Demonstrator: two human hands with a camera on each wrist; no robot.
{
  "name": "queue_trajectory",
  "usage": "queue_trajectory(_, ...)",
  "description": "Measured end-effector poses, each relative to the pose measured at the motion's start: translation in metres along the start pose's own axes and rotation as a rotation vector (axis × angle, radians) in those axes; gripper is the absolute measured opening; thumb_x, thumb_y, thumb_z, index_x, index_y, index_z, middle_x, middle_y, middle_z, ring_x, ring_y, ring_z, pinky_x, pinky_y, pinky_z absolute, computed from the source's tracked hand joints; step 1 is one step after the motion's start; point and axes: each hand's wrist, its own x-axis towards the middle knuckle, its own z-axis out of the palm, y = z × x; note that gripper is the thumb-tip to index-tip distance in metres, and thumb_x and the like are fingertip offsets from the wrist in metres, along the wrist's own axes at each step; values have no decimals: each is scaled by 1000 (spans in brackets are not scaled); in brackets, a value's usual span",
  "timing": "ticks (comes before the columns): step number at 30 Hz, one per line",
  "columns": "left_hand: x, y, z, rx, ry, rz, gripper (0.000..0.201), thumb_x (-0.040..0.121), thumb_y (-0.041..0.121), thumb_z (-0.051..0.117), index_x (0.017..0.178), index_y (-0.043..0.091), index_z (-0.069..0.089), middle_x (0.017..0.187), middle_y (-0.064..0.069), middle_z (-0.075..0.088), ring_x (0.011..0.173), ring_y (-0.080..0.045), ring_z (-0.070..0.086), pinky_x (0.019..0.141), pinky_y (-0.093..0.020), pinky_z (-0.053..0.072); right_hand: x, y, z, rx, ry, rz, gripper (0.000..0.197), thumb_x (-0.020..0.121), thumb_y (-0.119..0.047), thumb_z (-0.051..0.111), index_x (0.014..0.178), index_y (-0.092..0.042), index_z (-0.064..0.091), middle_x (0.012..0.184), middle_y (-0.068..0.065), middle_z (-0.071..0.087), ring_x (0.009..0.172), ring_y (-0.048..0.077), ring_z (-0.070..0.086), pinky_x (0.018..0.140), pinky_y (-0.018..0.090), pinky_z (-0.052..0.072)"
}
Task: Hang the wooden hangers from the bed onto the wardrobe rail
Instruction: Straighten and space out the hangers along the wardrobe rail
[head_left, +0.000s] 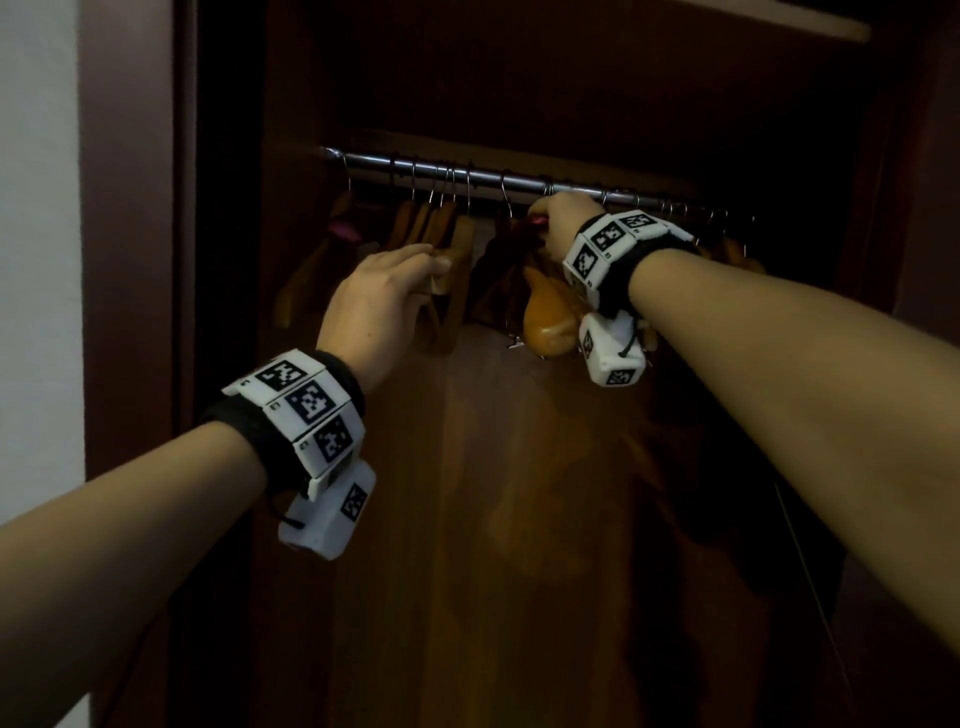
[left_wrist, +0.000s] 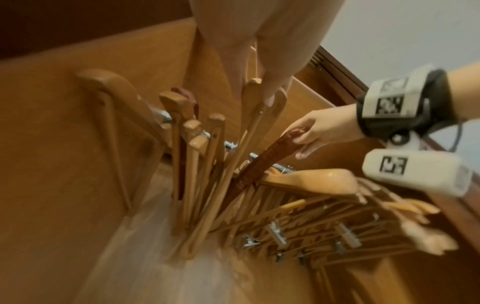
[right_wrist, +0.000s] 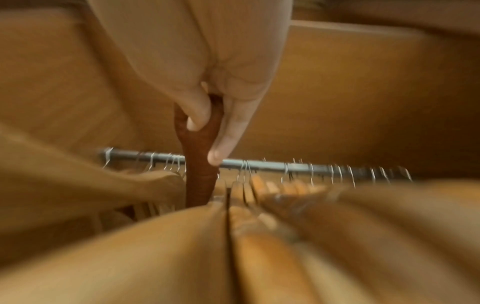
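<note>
Many hung: in the head view wooden hangers (head_left: 441, 234) crowd the rail (head_left: 519, 182), bed unseen
Left wrist: left hand (left_wrist: 259, 67) fingers straight on a pale hanger (left_wrist: 249, 115)
Right wrist: right hand (right_wrist: 215, 98) pinches the reddish hanger (right_wrist: 200, 164) at the rail; seating it looks left

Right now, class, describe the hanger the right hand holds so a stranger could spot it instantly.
Find the metal wardrobe rail crowded with pale wooden hangers. Near its middle the right hand grips one hanger. It alone is dark reddish-brown; its neighbours are light honey-coloured.
</note>
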Motion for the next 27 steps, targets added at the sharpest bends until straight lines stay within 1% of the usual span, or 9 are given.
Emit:
queue_trajectory(3, -3, -4, 0, 6, -2, 2, 29, 85, -3, 57, 111, 7, 66, 128, -10, 58, 118, -31, 53, 96, -41, 44, 6, 2, -3, 66, -17, -4, 49, 92, 0, 48, 139, -12, 43, 135, 17, 50, 117, 30, 52, 89, 32, 47)
queue_trajectory(7, -9, -8, 3, 2, -9, 7, 28, 84, -3, 59, 109, 6, 67, 126, -9, 60, 116, -30, 54, 93, -26, 36, 14, 0, -8, 67, -45, -61, 47, 95, 0, 42, 141, -9, 39, 139, 17, 46, 109, 30, 55, 72, 16, 47)
queue_trajectory(9, -11, -11, 5, 13, -17, -4, 30, 85, -2, 59, 113, 8, 66, 128, -8, 59, 118, -28, 53, 94, -24, 34, 18, -1, -7, 97, -95, -81, 49, 94, 4, 39, 141, -10, 39, 138, 17, 47, 76, 20, 55, 49, 6, 40)
queue_trajectory(10, -12, -13, 6, 18, -19, -12, 31, 85, -1, 59, 114, 9, 65, 129, -7, 58, 120, -28, 52, 95, -26, 35, 20, -1, -7, 111, -110, -86, 50, 94, 7, 39, 140, -11, 41, 136, 18, 50, 68, 15, 50, 45, 6, 39)
queue_trajectory(11, -13, -15, 6, 25, -22, -18, 33, 85, 0, 59, 116, 10, 65, 130, -7, 57, 120, -27, 51, 96, -28, 36, 21, -1, -5, 116, -106, -85, 50, 93, 7, 40, 139, -12, 44, 133, 18, 52, 73, 19, 54, 50, 7, 41)
queue_trajectory(13, -14, -18, 7, 40, -25, -18, 34, 85, -1, 59, 117, 12, 64, 131, -6, 57, 121, -27, 51, 96, -34, 40, 25, -1, -2, 105, -73, -80, 47, 92, 4, 44, 135, -14, 49, 130, 16, 55, 102, 31, 59, 77, 24, 47)
queue_trajectory(16, -16, -23, 10, 51, -25, 12, 34, 84, -2, 60, 115, 11, 64, 129, -8, 58, 118, -30, 53, 94, -39, 43, 27, -5, -3, 43, -100, -87, 43, 92, -1, 49, 133, -13, 51, 131, 14, 55, 115, 31, 55, 90, 33, 45)
queue_trajectory(22, -3, -16, -9, 70, 19, 71, 34, 85, -3, 59, 116, 8, 64, 127, -13, 59, 116, -35, 55, 93, -45, 45, 24, -6, -4, 1, -173, -121, 53, 86, 0, 60, 136, -13, 47, 129, 12, 57, 111, 27, 59, 88, 30, 48)
queue_trajectory(27, 14, -5, -24, 69, 4, 81, 33, 88, -1, 57, 119, 10, 63, 127, -8, 59, 118, -28, 54, 95, -31, 40, 16, -12, 1, 166, -267, -106, 44, 90, -1, 56, 133, -10, 50, 127, 13, 57, 108, 30, 62, 81, 30, 53)
